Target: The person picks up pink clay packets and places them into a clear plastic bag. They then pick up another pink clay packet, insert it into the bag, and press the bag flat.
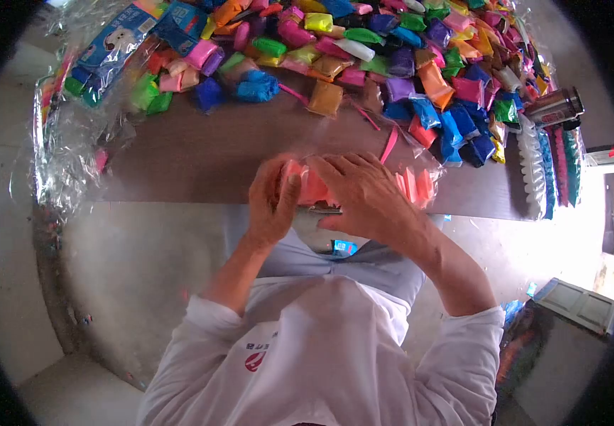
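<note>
A row of coral-pink packets (pixel 314 186) in clear plastic lies at the table's front edge, between and under my hands. My left hand (pixel 273 195), slightly blurred, curls round the left end of the row. My right hand (pixel 367 190) reaches over the row from the right, its fingers bent across the top and its thumb lower down, gripping it. More coral packets in clear wrap (pixel 415 186) stick out beyond my right hand. Part of the row is hidden by my fingers.
A large heap of small colourful packets (pixel 399 64) covers the back of the brown table (pixel 193 160). Crumpled clear plastic (pixel 72 156) hangs at the left. A dark jar (pixel 555 106) and bumpy coloured strips (pixel 548 170) are at the right. Pink strips (pixel 389 145) lie near my right hand.
</note>
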### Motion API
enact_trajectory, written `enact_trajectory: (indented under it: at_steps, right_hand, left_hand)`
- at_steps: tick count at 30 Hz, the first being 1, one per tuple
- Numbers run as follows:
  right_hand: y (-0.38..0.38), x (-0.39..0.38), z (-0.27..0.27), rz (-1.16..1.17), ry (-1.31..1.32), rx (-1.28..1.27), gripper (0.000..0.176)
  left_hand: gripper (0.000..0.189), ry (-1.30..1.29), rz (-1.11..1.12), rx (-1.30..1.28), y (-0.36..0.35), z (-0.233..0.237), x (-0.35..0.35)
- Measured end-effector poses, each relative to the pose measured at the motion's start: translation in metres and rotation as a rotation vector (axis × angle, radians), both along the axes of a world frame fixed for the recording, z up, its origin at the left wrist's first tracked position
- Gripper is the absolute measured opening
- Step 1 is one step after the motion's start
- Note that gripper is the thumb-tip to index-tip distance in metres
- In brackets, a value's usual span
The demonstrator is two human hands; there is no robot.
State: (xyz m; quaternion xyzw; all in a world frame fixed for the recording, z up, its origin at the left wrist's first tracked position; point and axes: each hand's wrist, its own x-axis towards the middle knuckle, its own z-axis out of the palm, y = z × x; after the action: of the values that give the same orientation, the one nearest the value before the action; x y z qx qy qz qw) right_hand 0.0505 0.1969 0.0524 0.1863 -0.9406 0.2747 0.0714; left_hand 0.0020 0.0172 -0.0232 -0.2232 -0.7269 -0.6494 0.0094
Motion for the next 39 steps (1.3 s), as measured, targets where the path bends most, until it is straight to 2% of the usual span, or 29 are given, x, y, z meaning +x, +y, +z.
enact_trajectory:
  at_steps: [2, 6, 8, 9, 11, 14, 18, 20, 22, 23, 24, 26, 27, 29, 30, 32, 35, 37, 39]
  right_hand:
    - [-0.003, -0.007, -0.002, 0.009, -0.096, 0.038, 0.068]
    - [-0.004, -0.012, -0.018, -0.014, -0.083, 0.03, 0.06]
    - [-0.003, -0.013, -0.019, 0.035, 0.01, -0.036, 0.047]
    - [-0.003, -0.013, -0.018, 0.034, 0.011, -0.038, 0.047]
    - [-0.003, -0.012, -0.013, 0.006, -0.147, -0.007, 0.062]
    - [-0.003, -0.007, -0.007, -0.011, -0.071, 0.042, 0.068]
    - [0.01, 0.008, 0.017, -0.013, -0.041, -0.014, 0.072]
    - [0.021, 0.029, 0.039, -0.035, 0.03, -0.203, 0.058]
    - [0.05, 0.071, 0.046, -0.041, -0.066, -0.227, 0.038]
    - [0.063, 0.087, 0.039, -0.123, 0.056, -0.383, 0.024]
    - [0.079, 0.106, 0.033, -0.248, 0.087, -0.507, 0.024]
    - [0.108, 0.137, 0.016, -0.59, 0.055, -0.484, 0.034]
    - [0.121, 0.144, 0.007, -0.671, -0.038, -0.332, 0.057]
    - [0.126, 0.138, -0.011, -0.699, -0.134, -0.438, 0.085]
    - [0.128, 0.132, -0.019, -0.705, -0.133, -0.441, 0.085]
    - [0.129, 0.116, -0.03, -0.592, -0.197, -0.394, 0.104]
    - [0.129, 0.094, -0.034, -0.49, -0.153, -0.334, 0.111]
    - [0.13, 0.081, -0.034, -0.436, -0.163, -0.391, 0.112]
    - [0.131, 0.071, -0.033, -0.343, -0.214, -0.426, 0.104]
  left_hand:
    - [0.03, -0.078, -0.02, 0.039, -0.004, 0.003, -0.001]
    - [0.036, -0.023, -0.052, -0.048, -0.009, 0.005, -0.008]
    - [0.038, -0.028, -0.05, -0.04, -0.007, 0.005, -0.007]
    - [0.039, -0.048, -0.038, -0.035, -0.006, 0.004, -0.006]
    - [0.041, -0.065, -0.027, -0.032, -0.006, 0.004, -0.006]
    - [0.041, -0.044, -0.049, -0.039, -0.009, 0.001, -0.008]
    - [0.043, -0.16, -0.056, 0.039, -0.012, -0.001, -0.009]
    - [0.045, -0.191, -0.069, 0.059, -0.014, -0.001, -0.01]
    - [0.044, -0.064, -0.083, -0.031, -0.015, -0.001, -0.012]
    - [0.044, -0.071, -0.09, -0.021, -0.012, 0.0, -0.009]
    - [0.044, -0.069, -0.086, -0.029, -0.009, 0.001, -0.006]
    - [0.045, -0.07, -0.086, -0.041, -0.007, -0.002, -0.002]
    - [0.046, -0.019, -0.083, -0.072, -0.007, -0.005, -0.004]
    - [0.046, 0.039, -0.085, -0.104, -0.007, -0.006, -0.006]
    - [0.047, 0.017, -0.102, -0.092, -0.008, -0.005, -0.007]
    - [0.048, -0.003, -0.123, -0.081, -0.011, -0.005, -0.008]
    - [0.049, 0.078, -0.103, -0.132, -0.012, -0.004, -0.011]
    - [0.054, -0.041, -0.146, -0.077, -0.013, 0.002, -0.011]
    - [0.056, -0.019, -0.16, -0.091, -0.016, 0.001, -0.015]
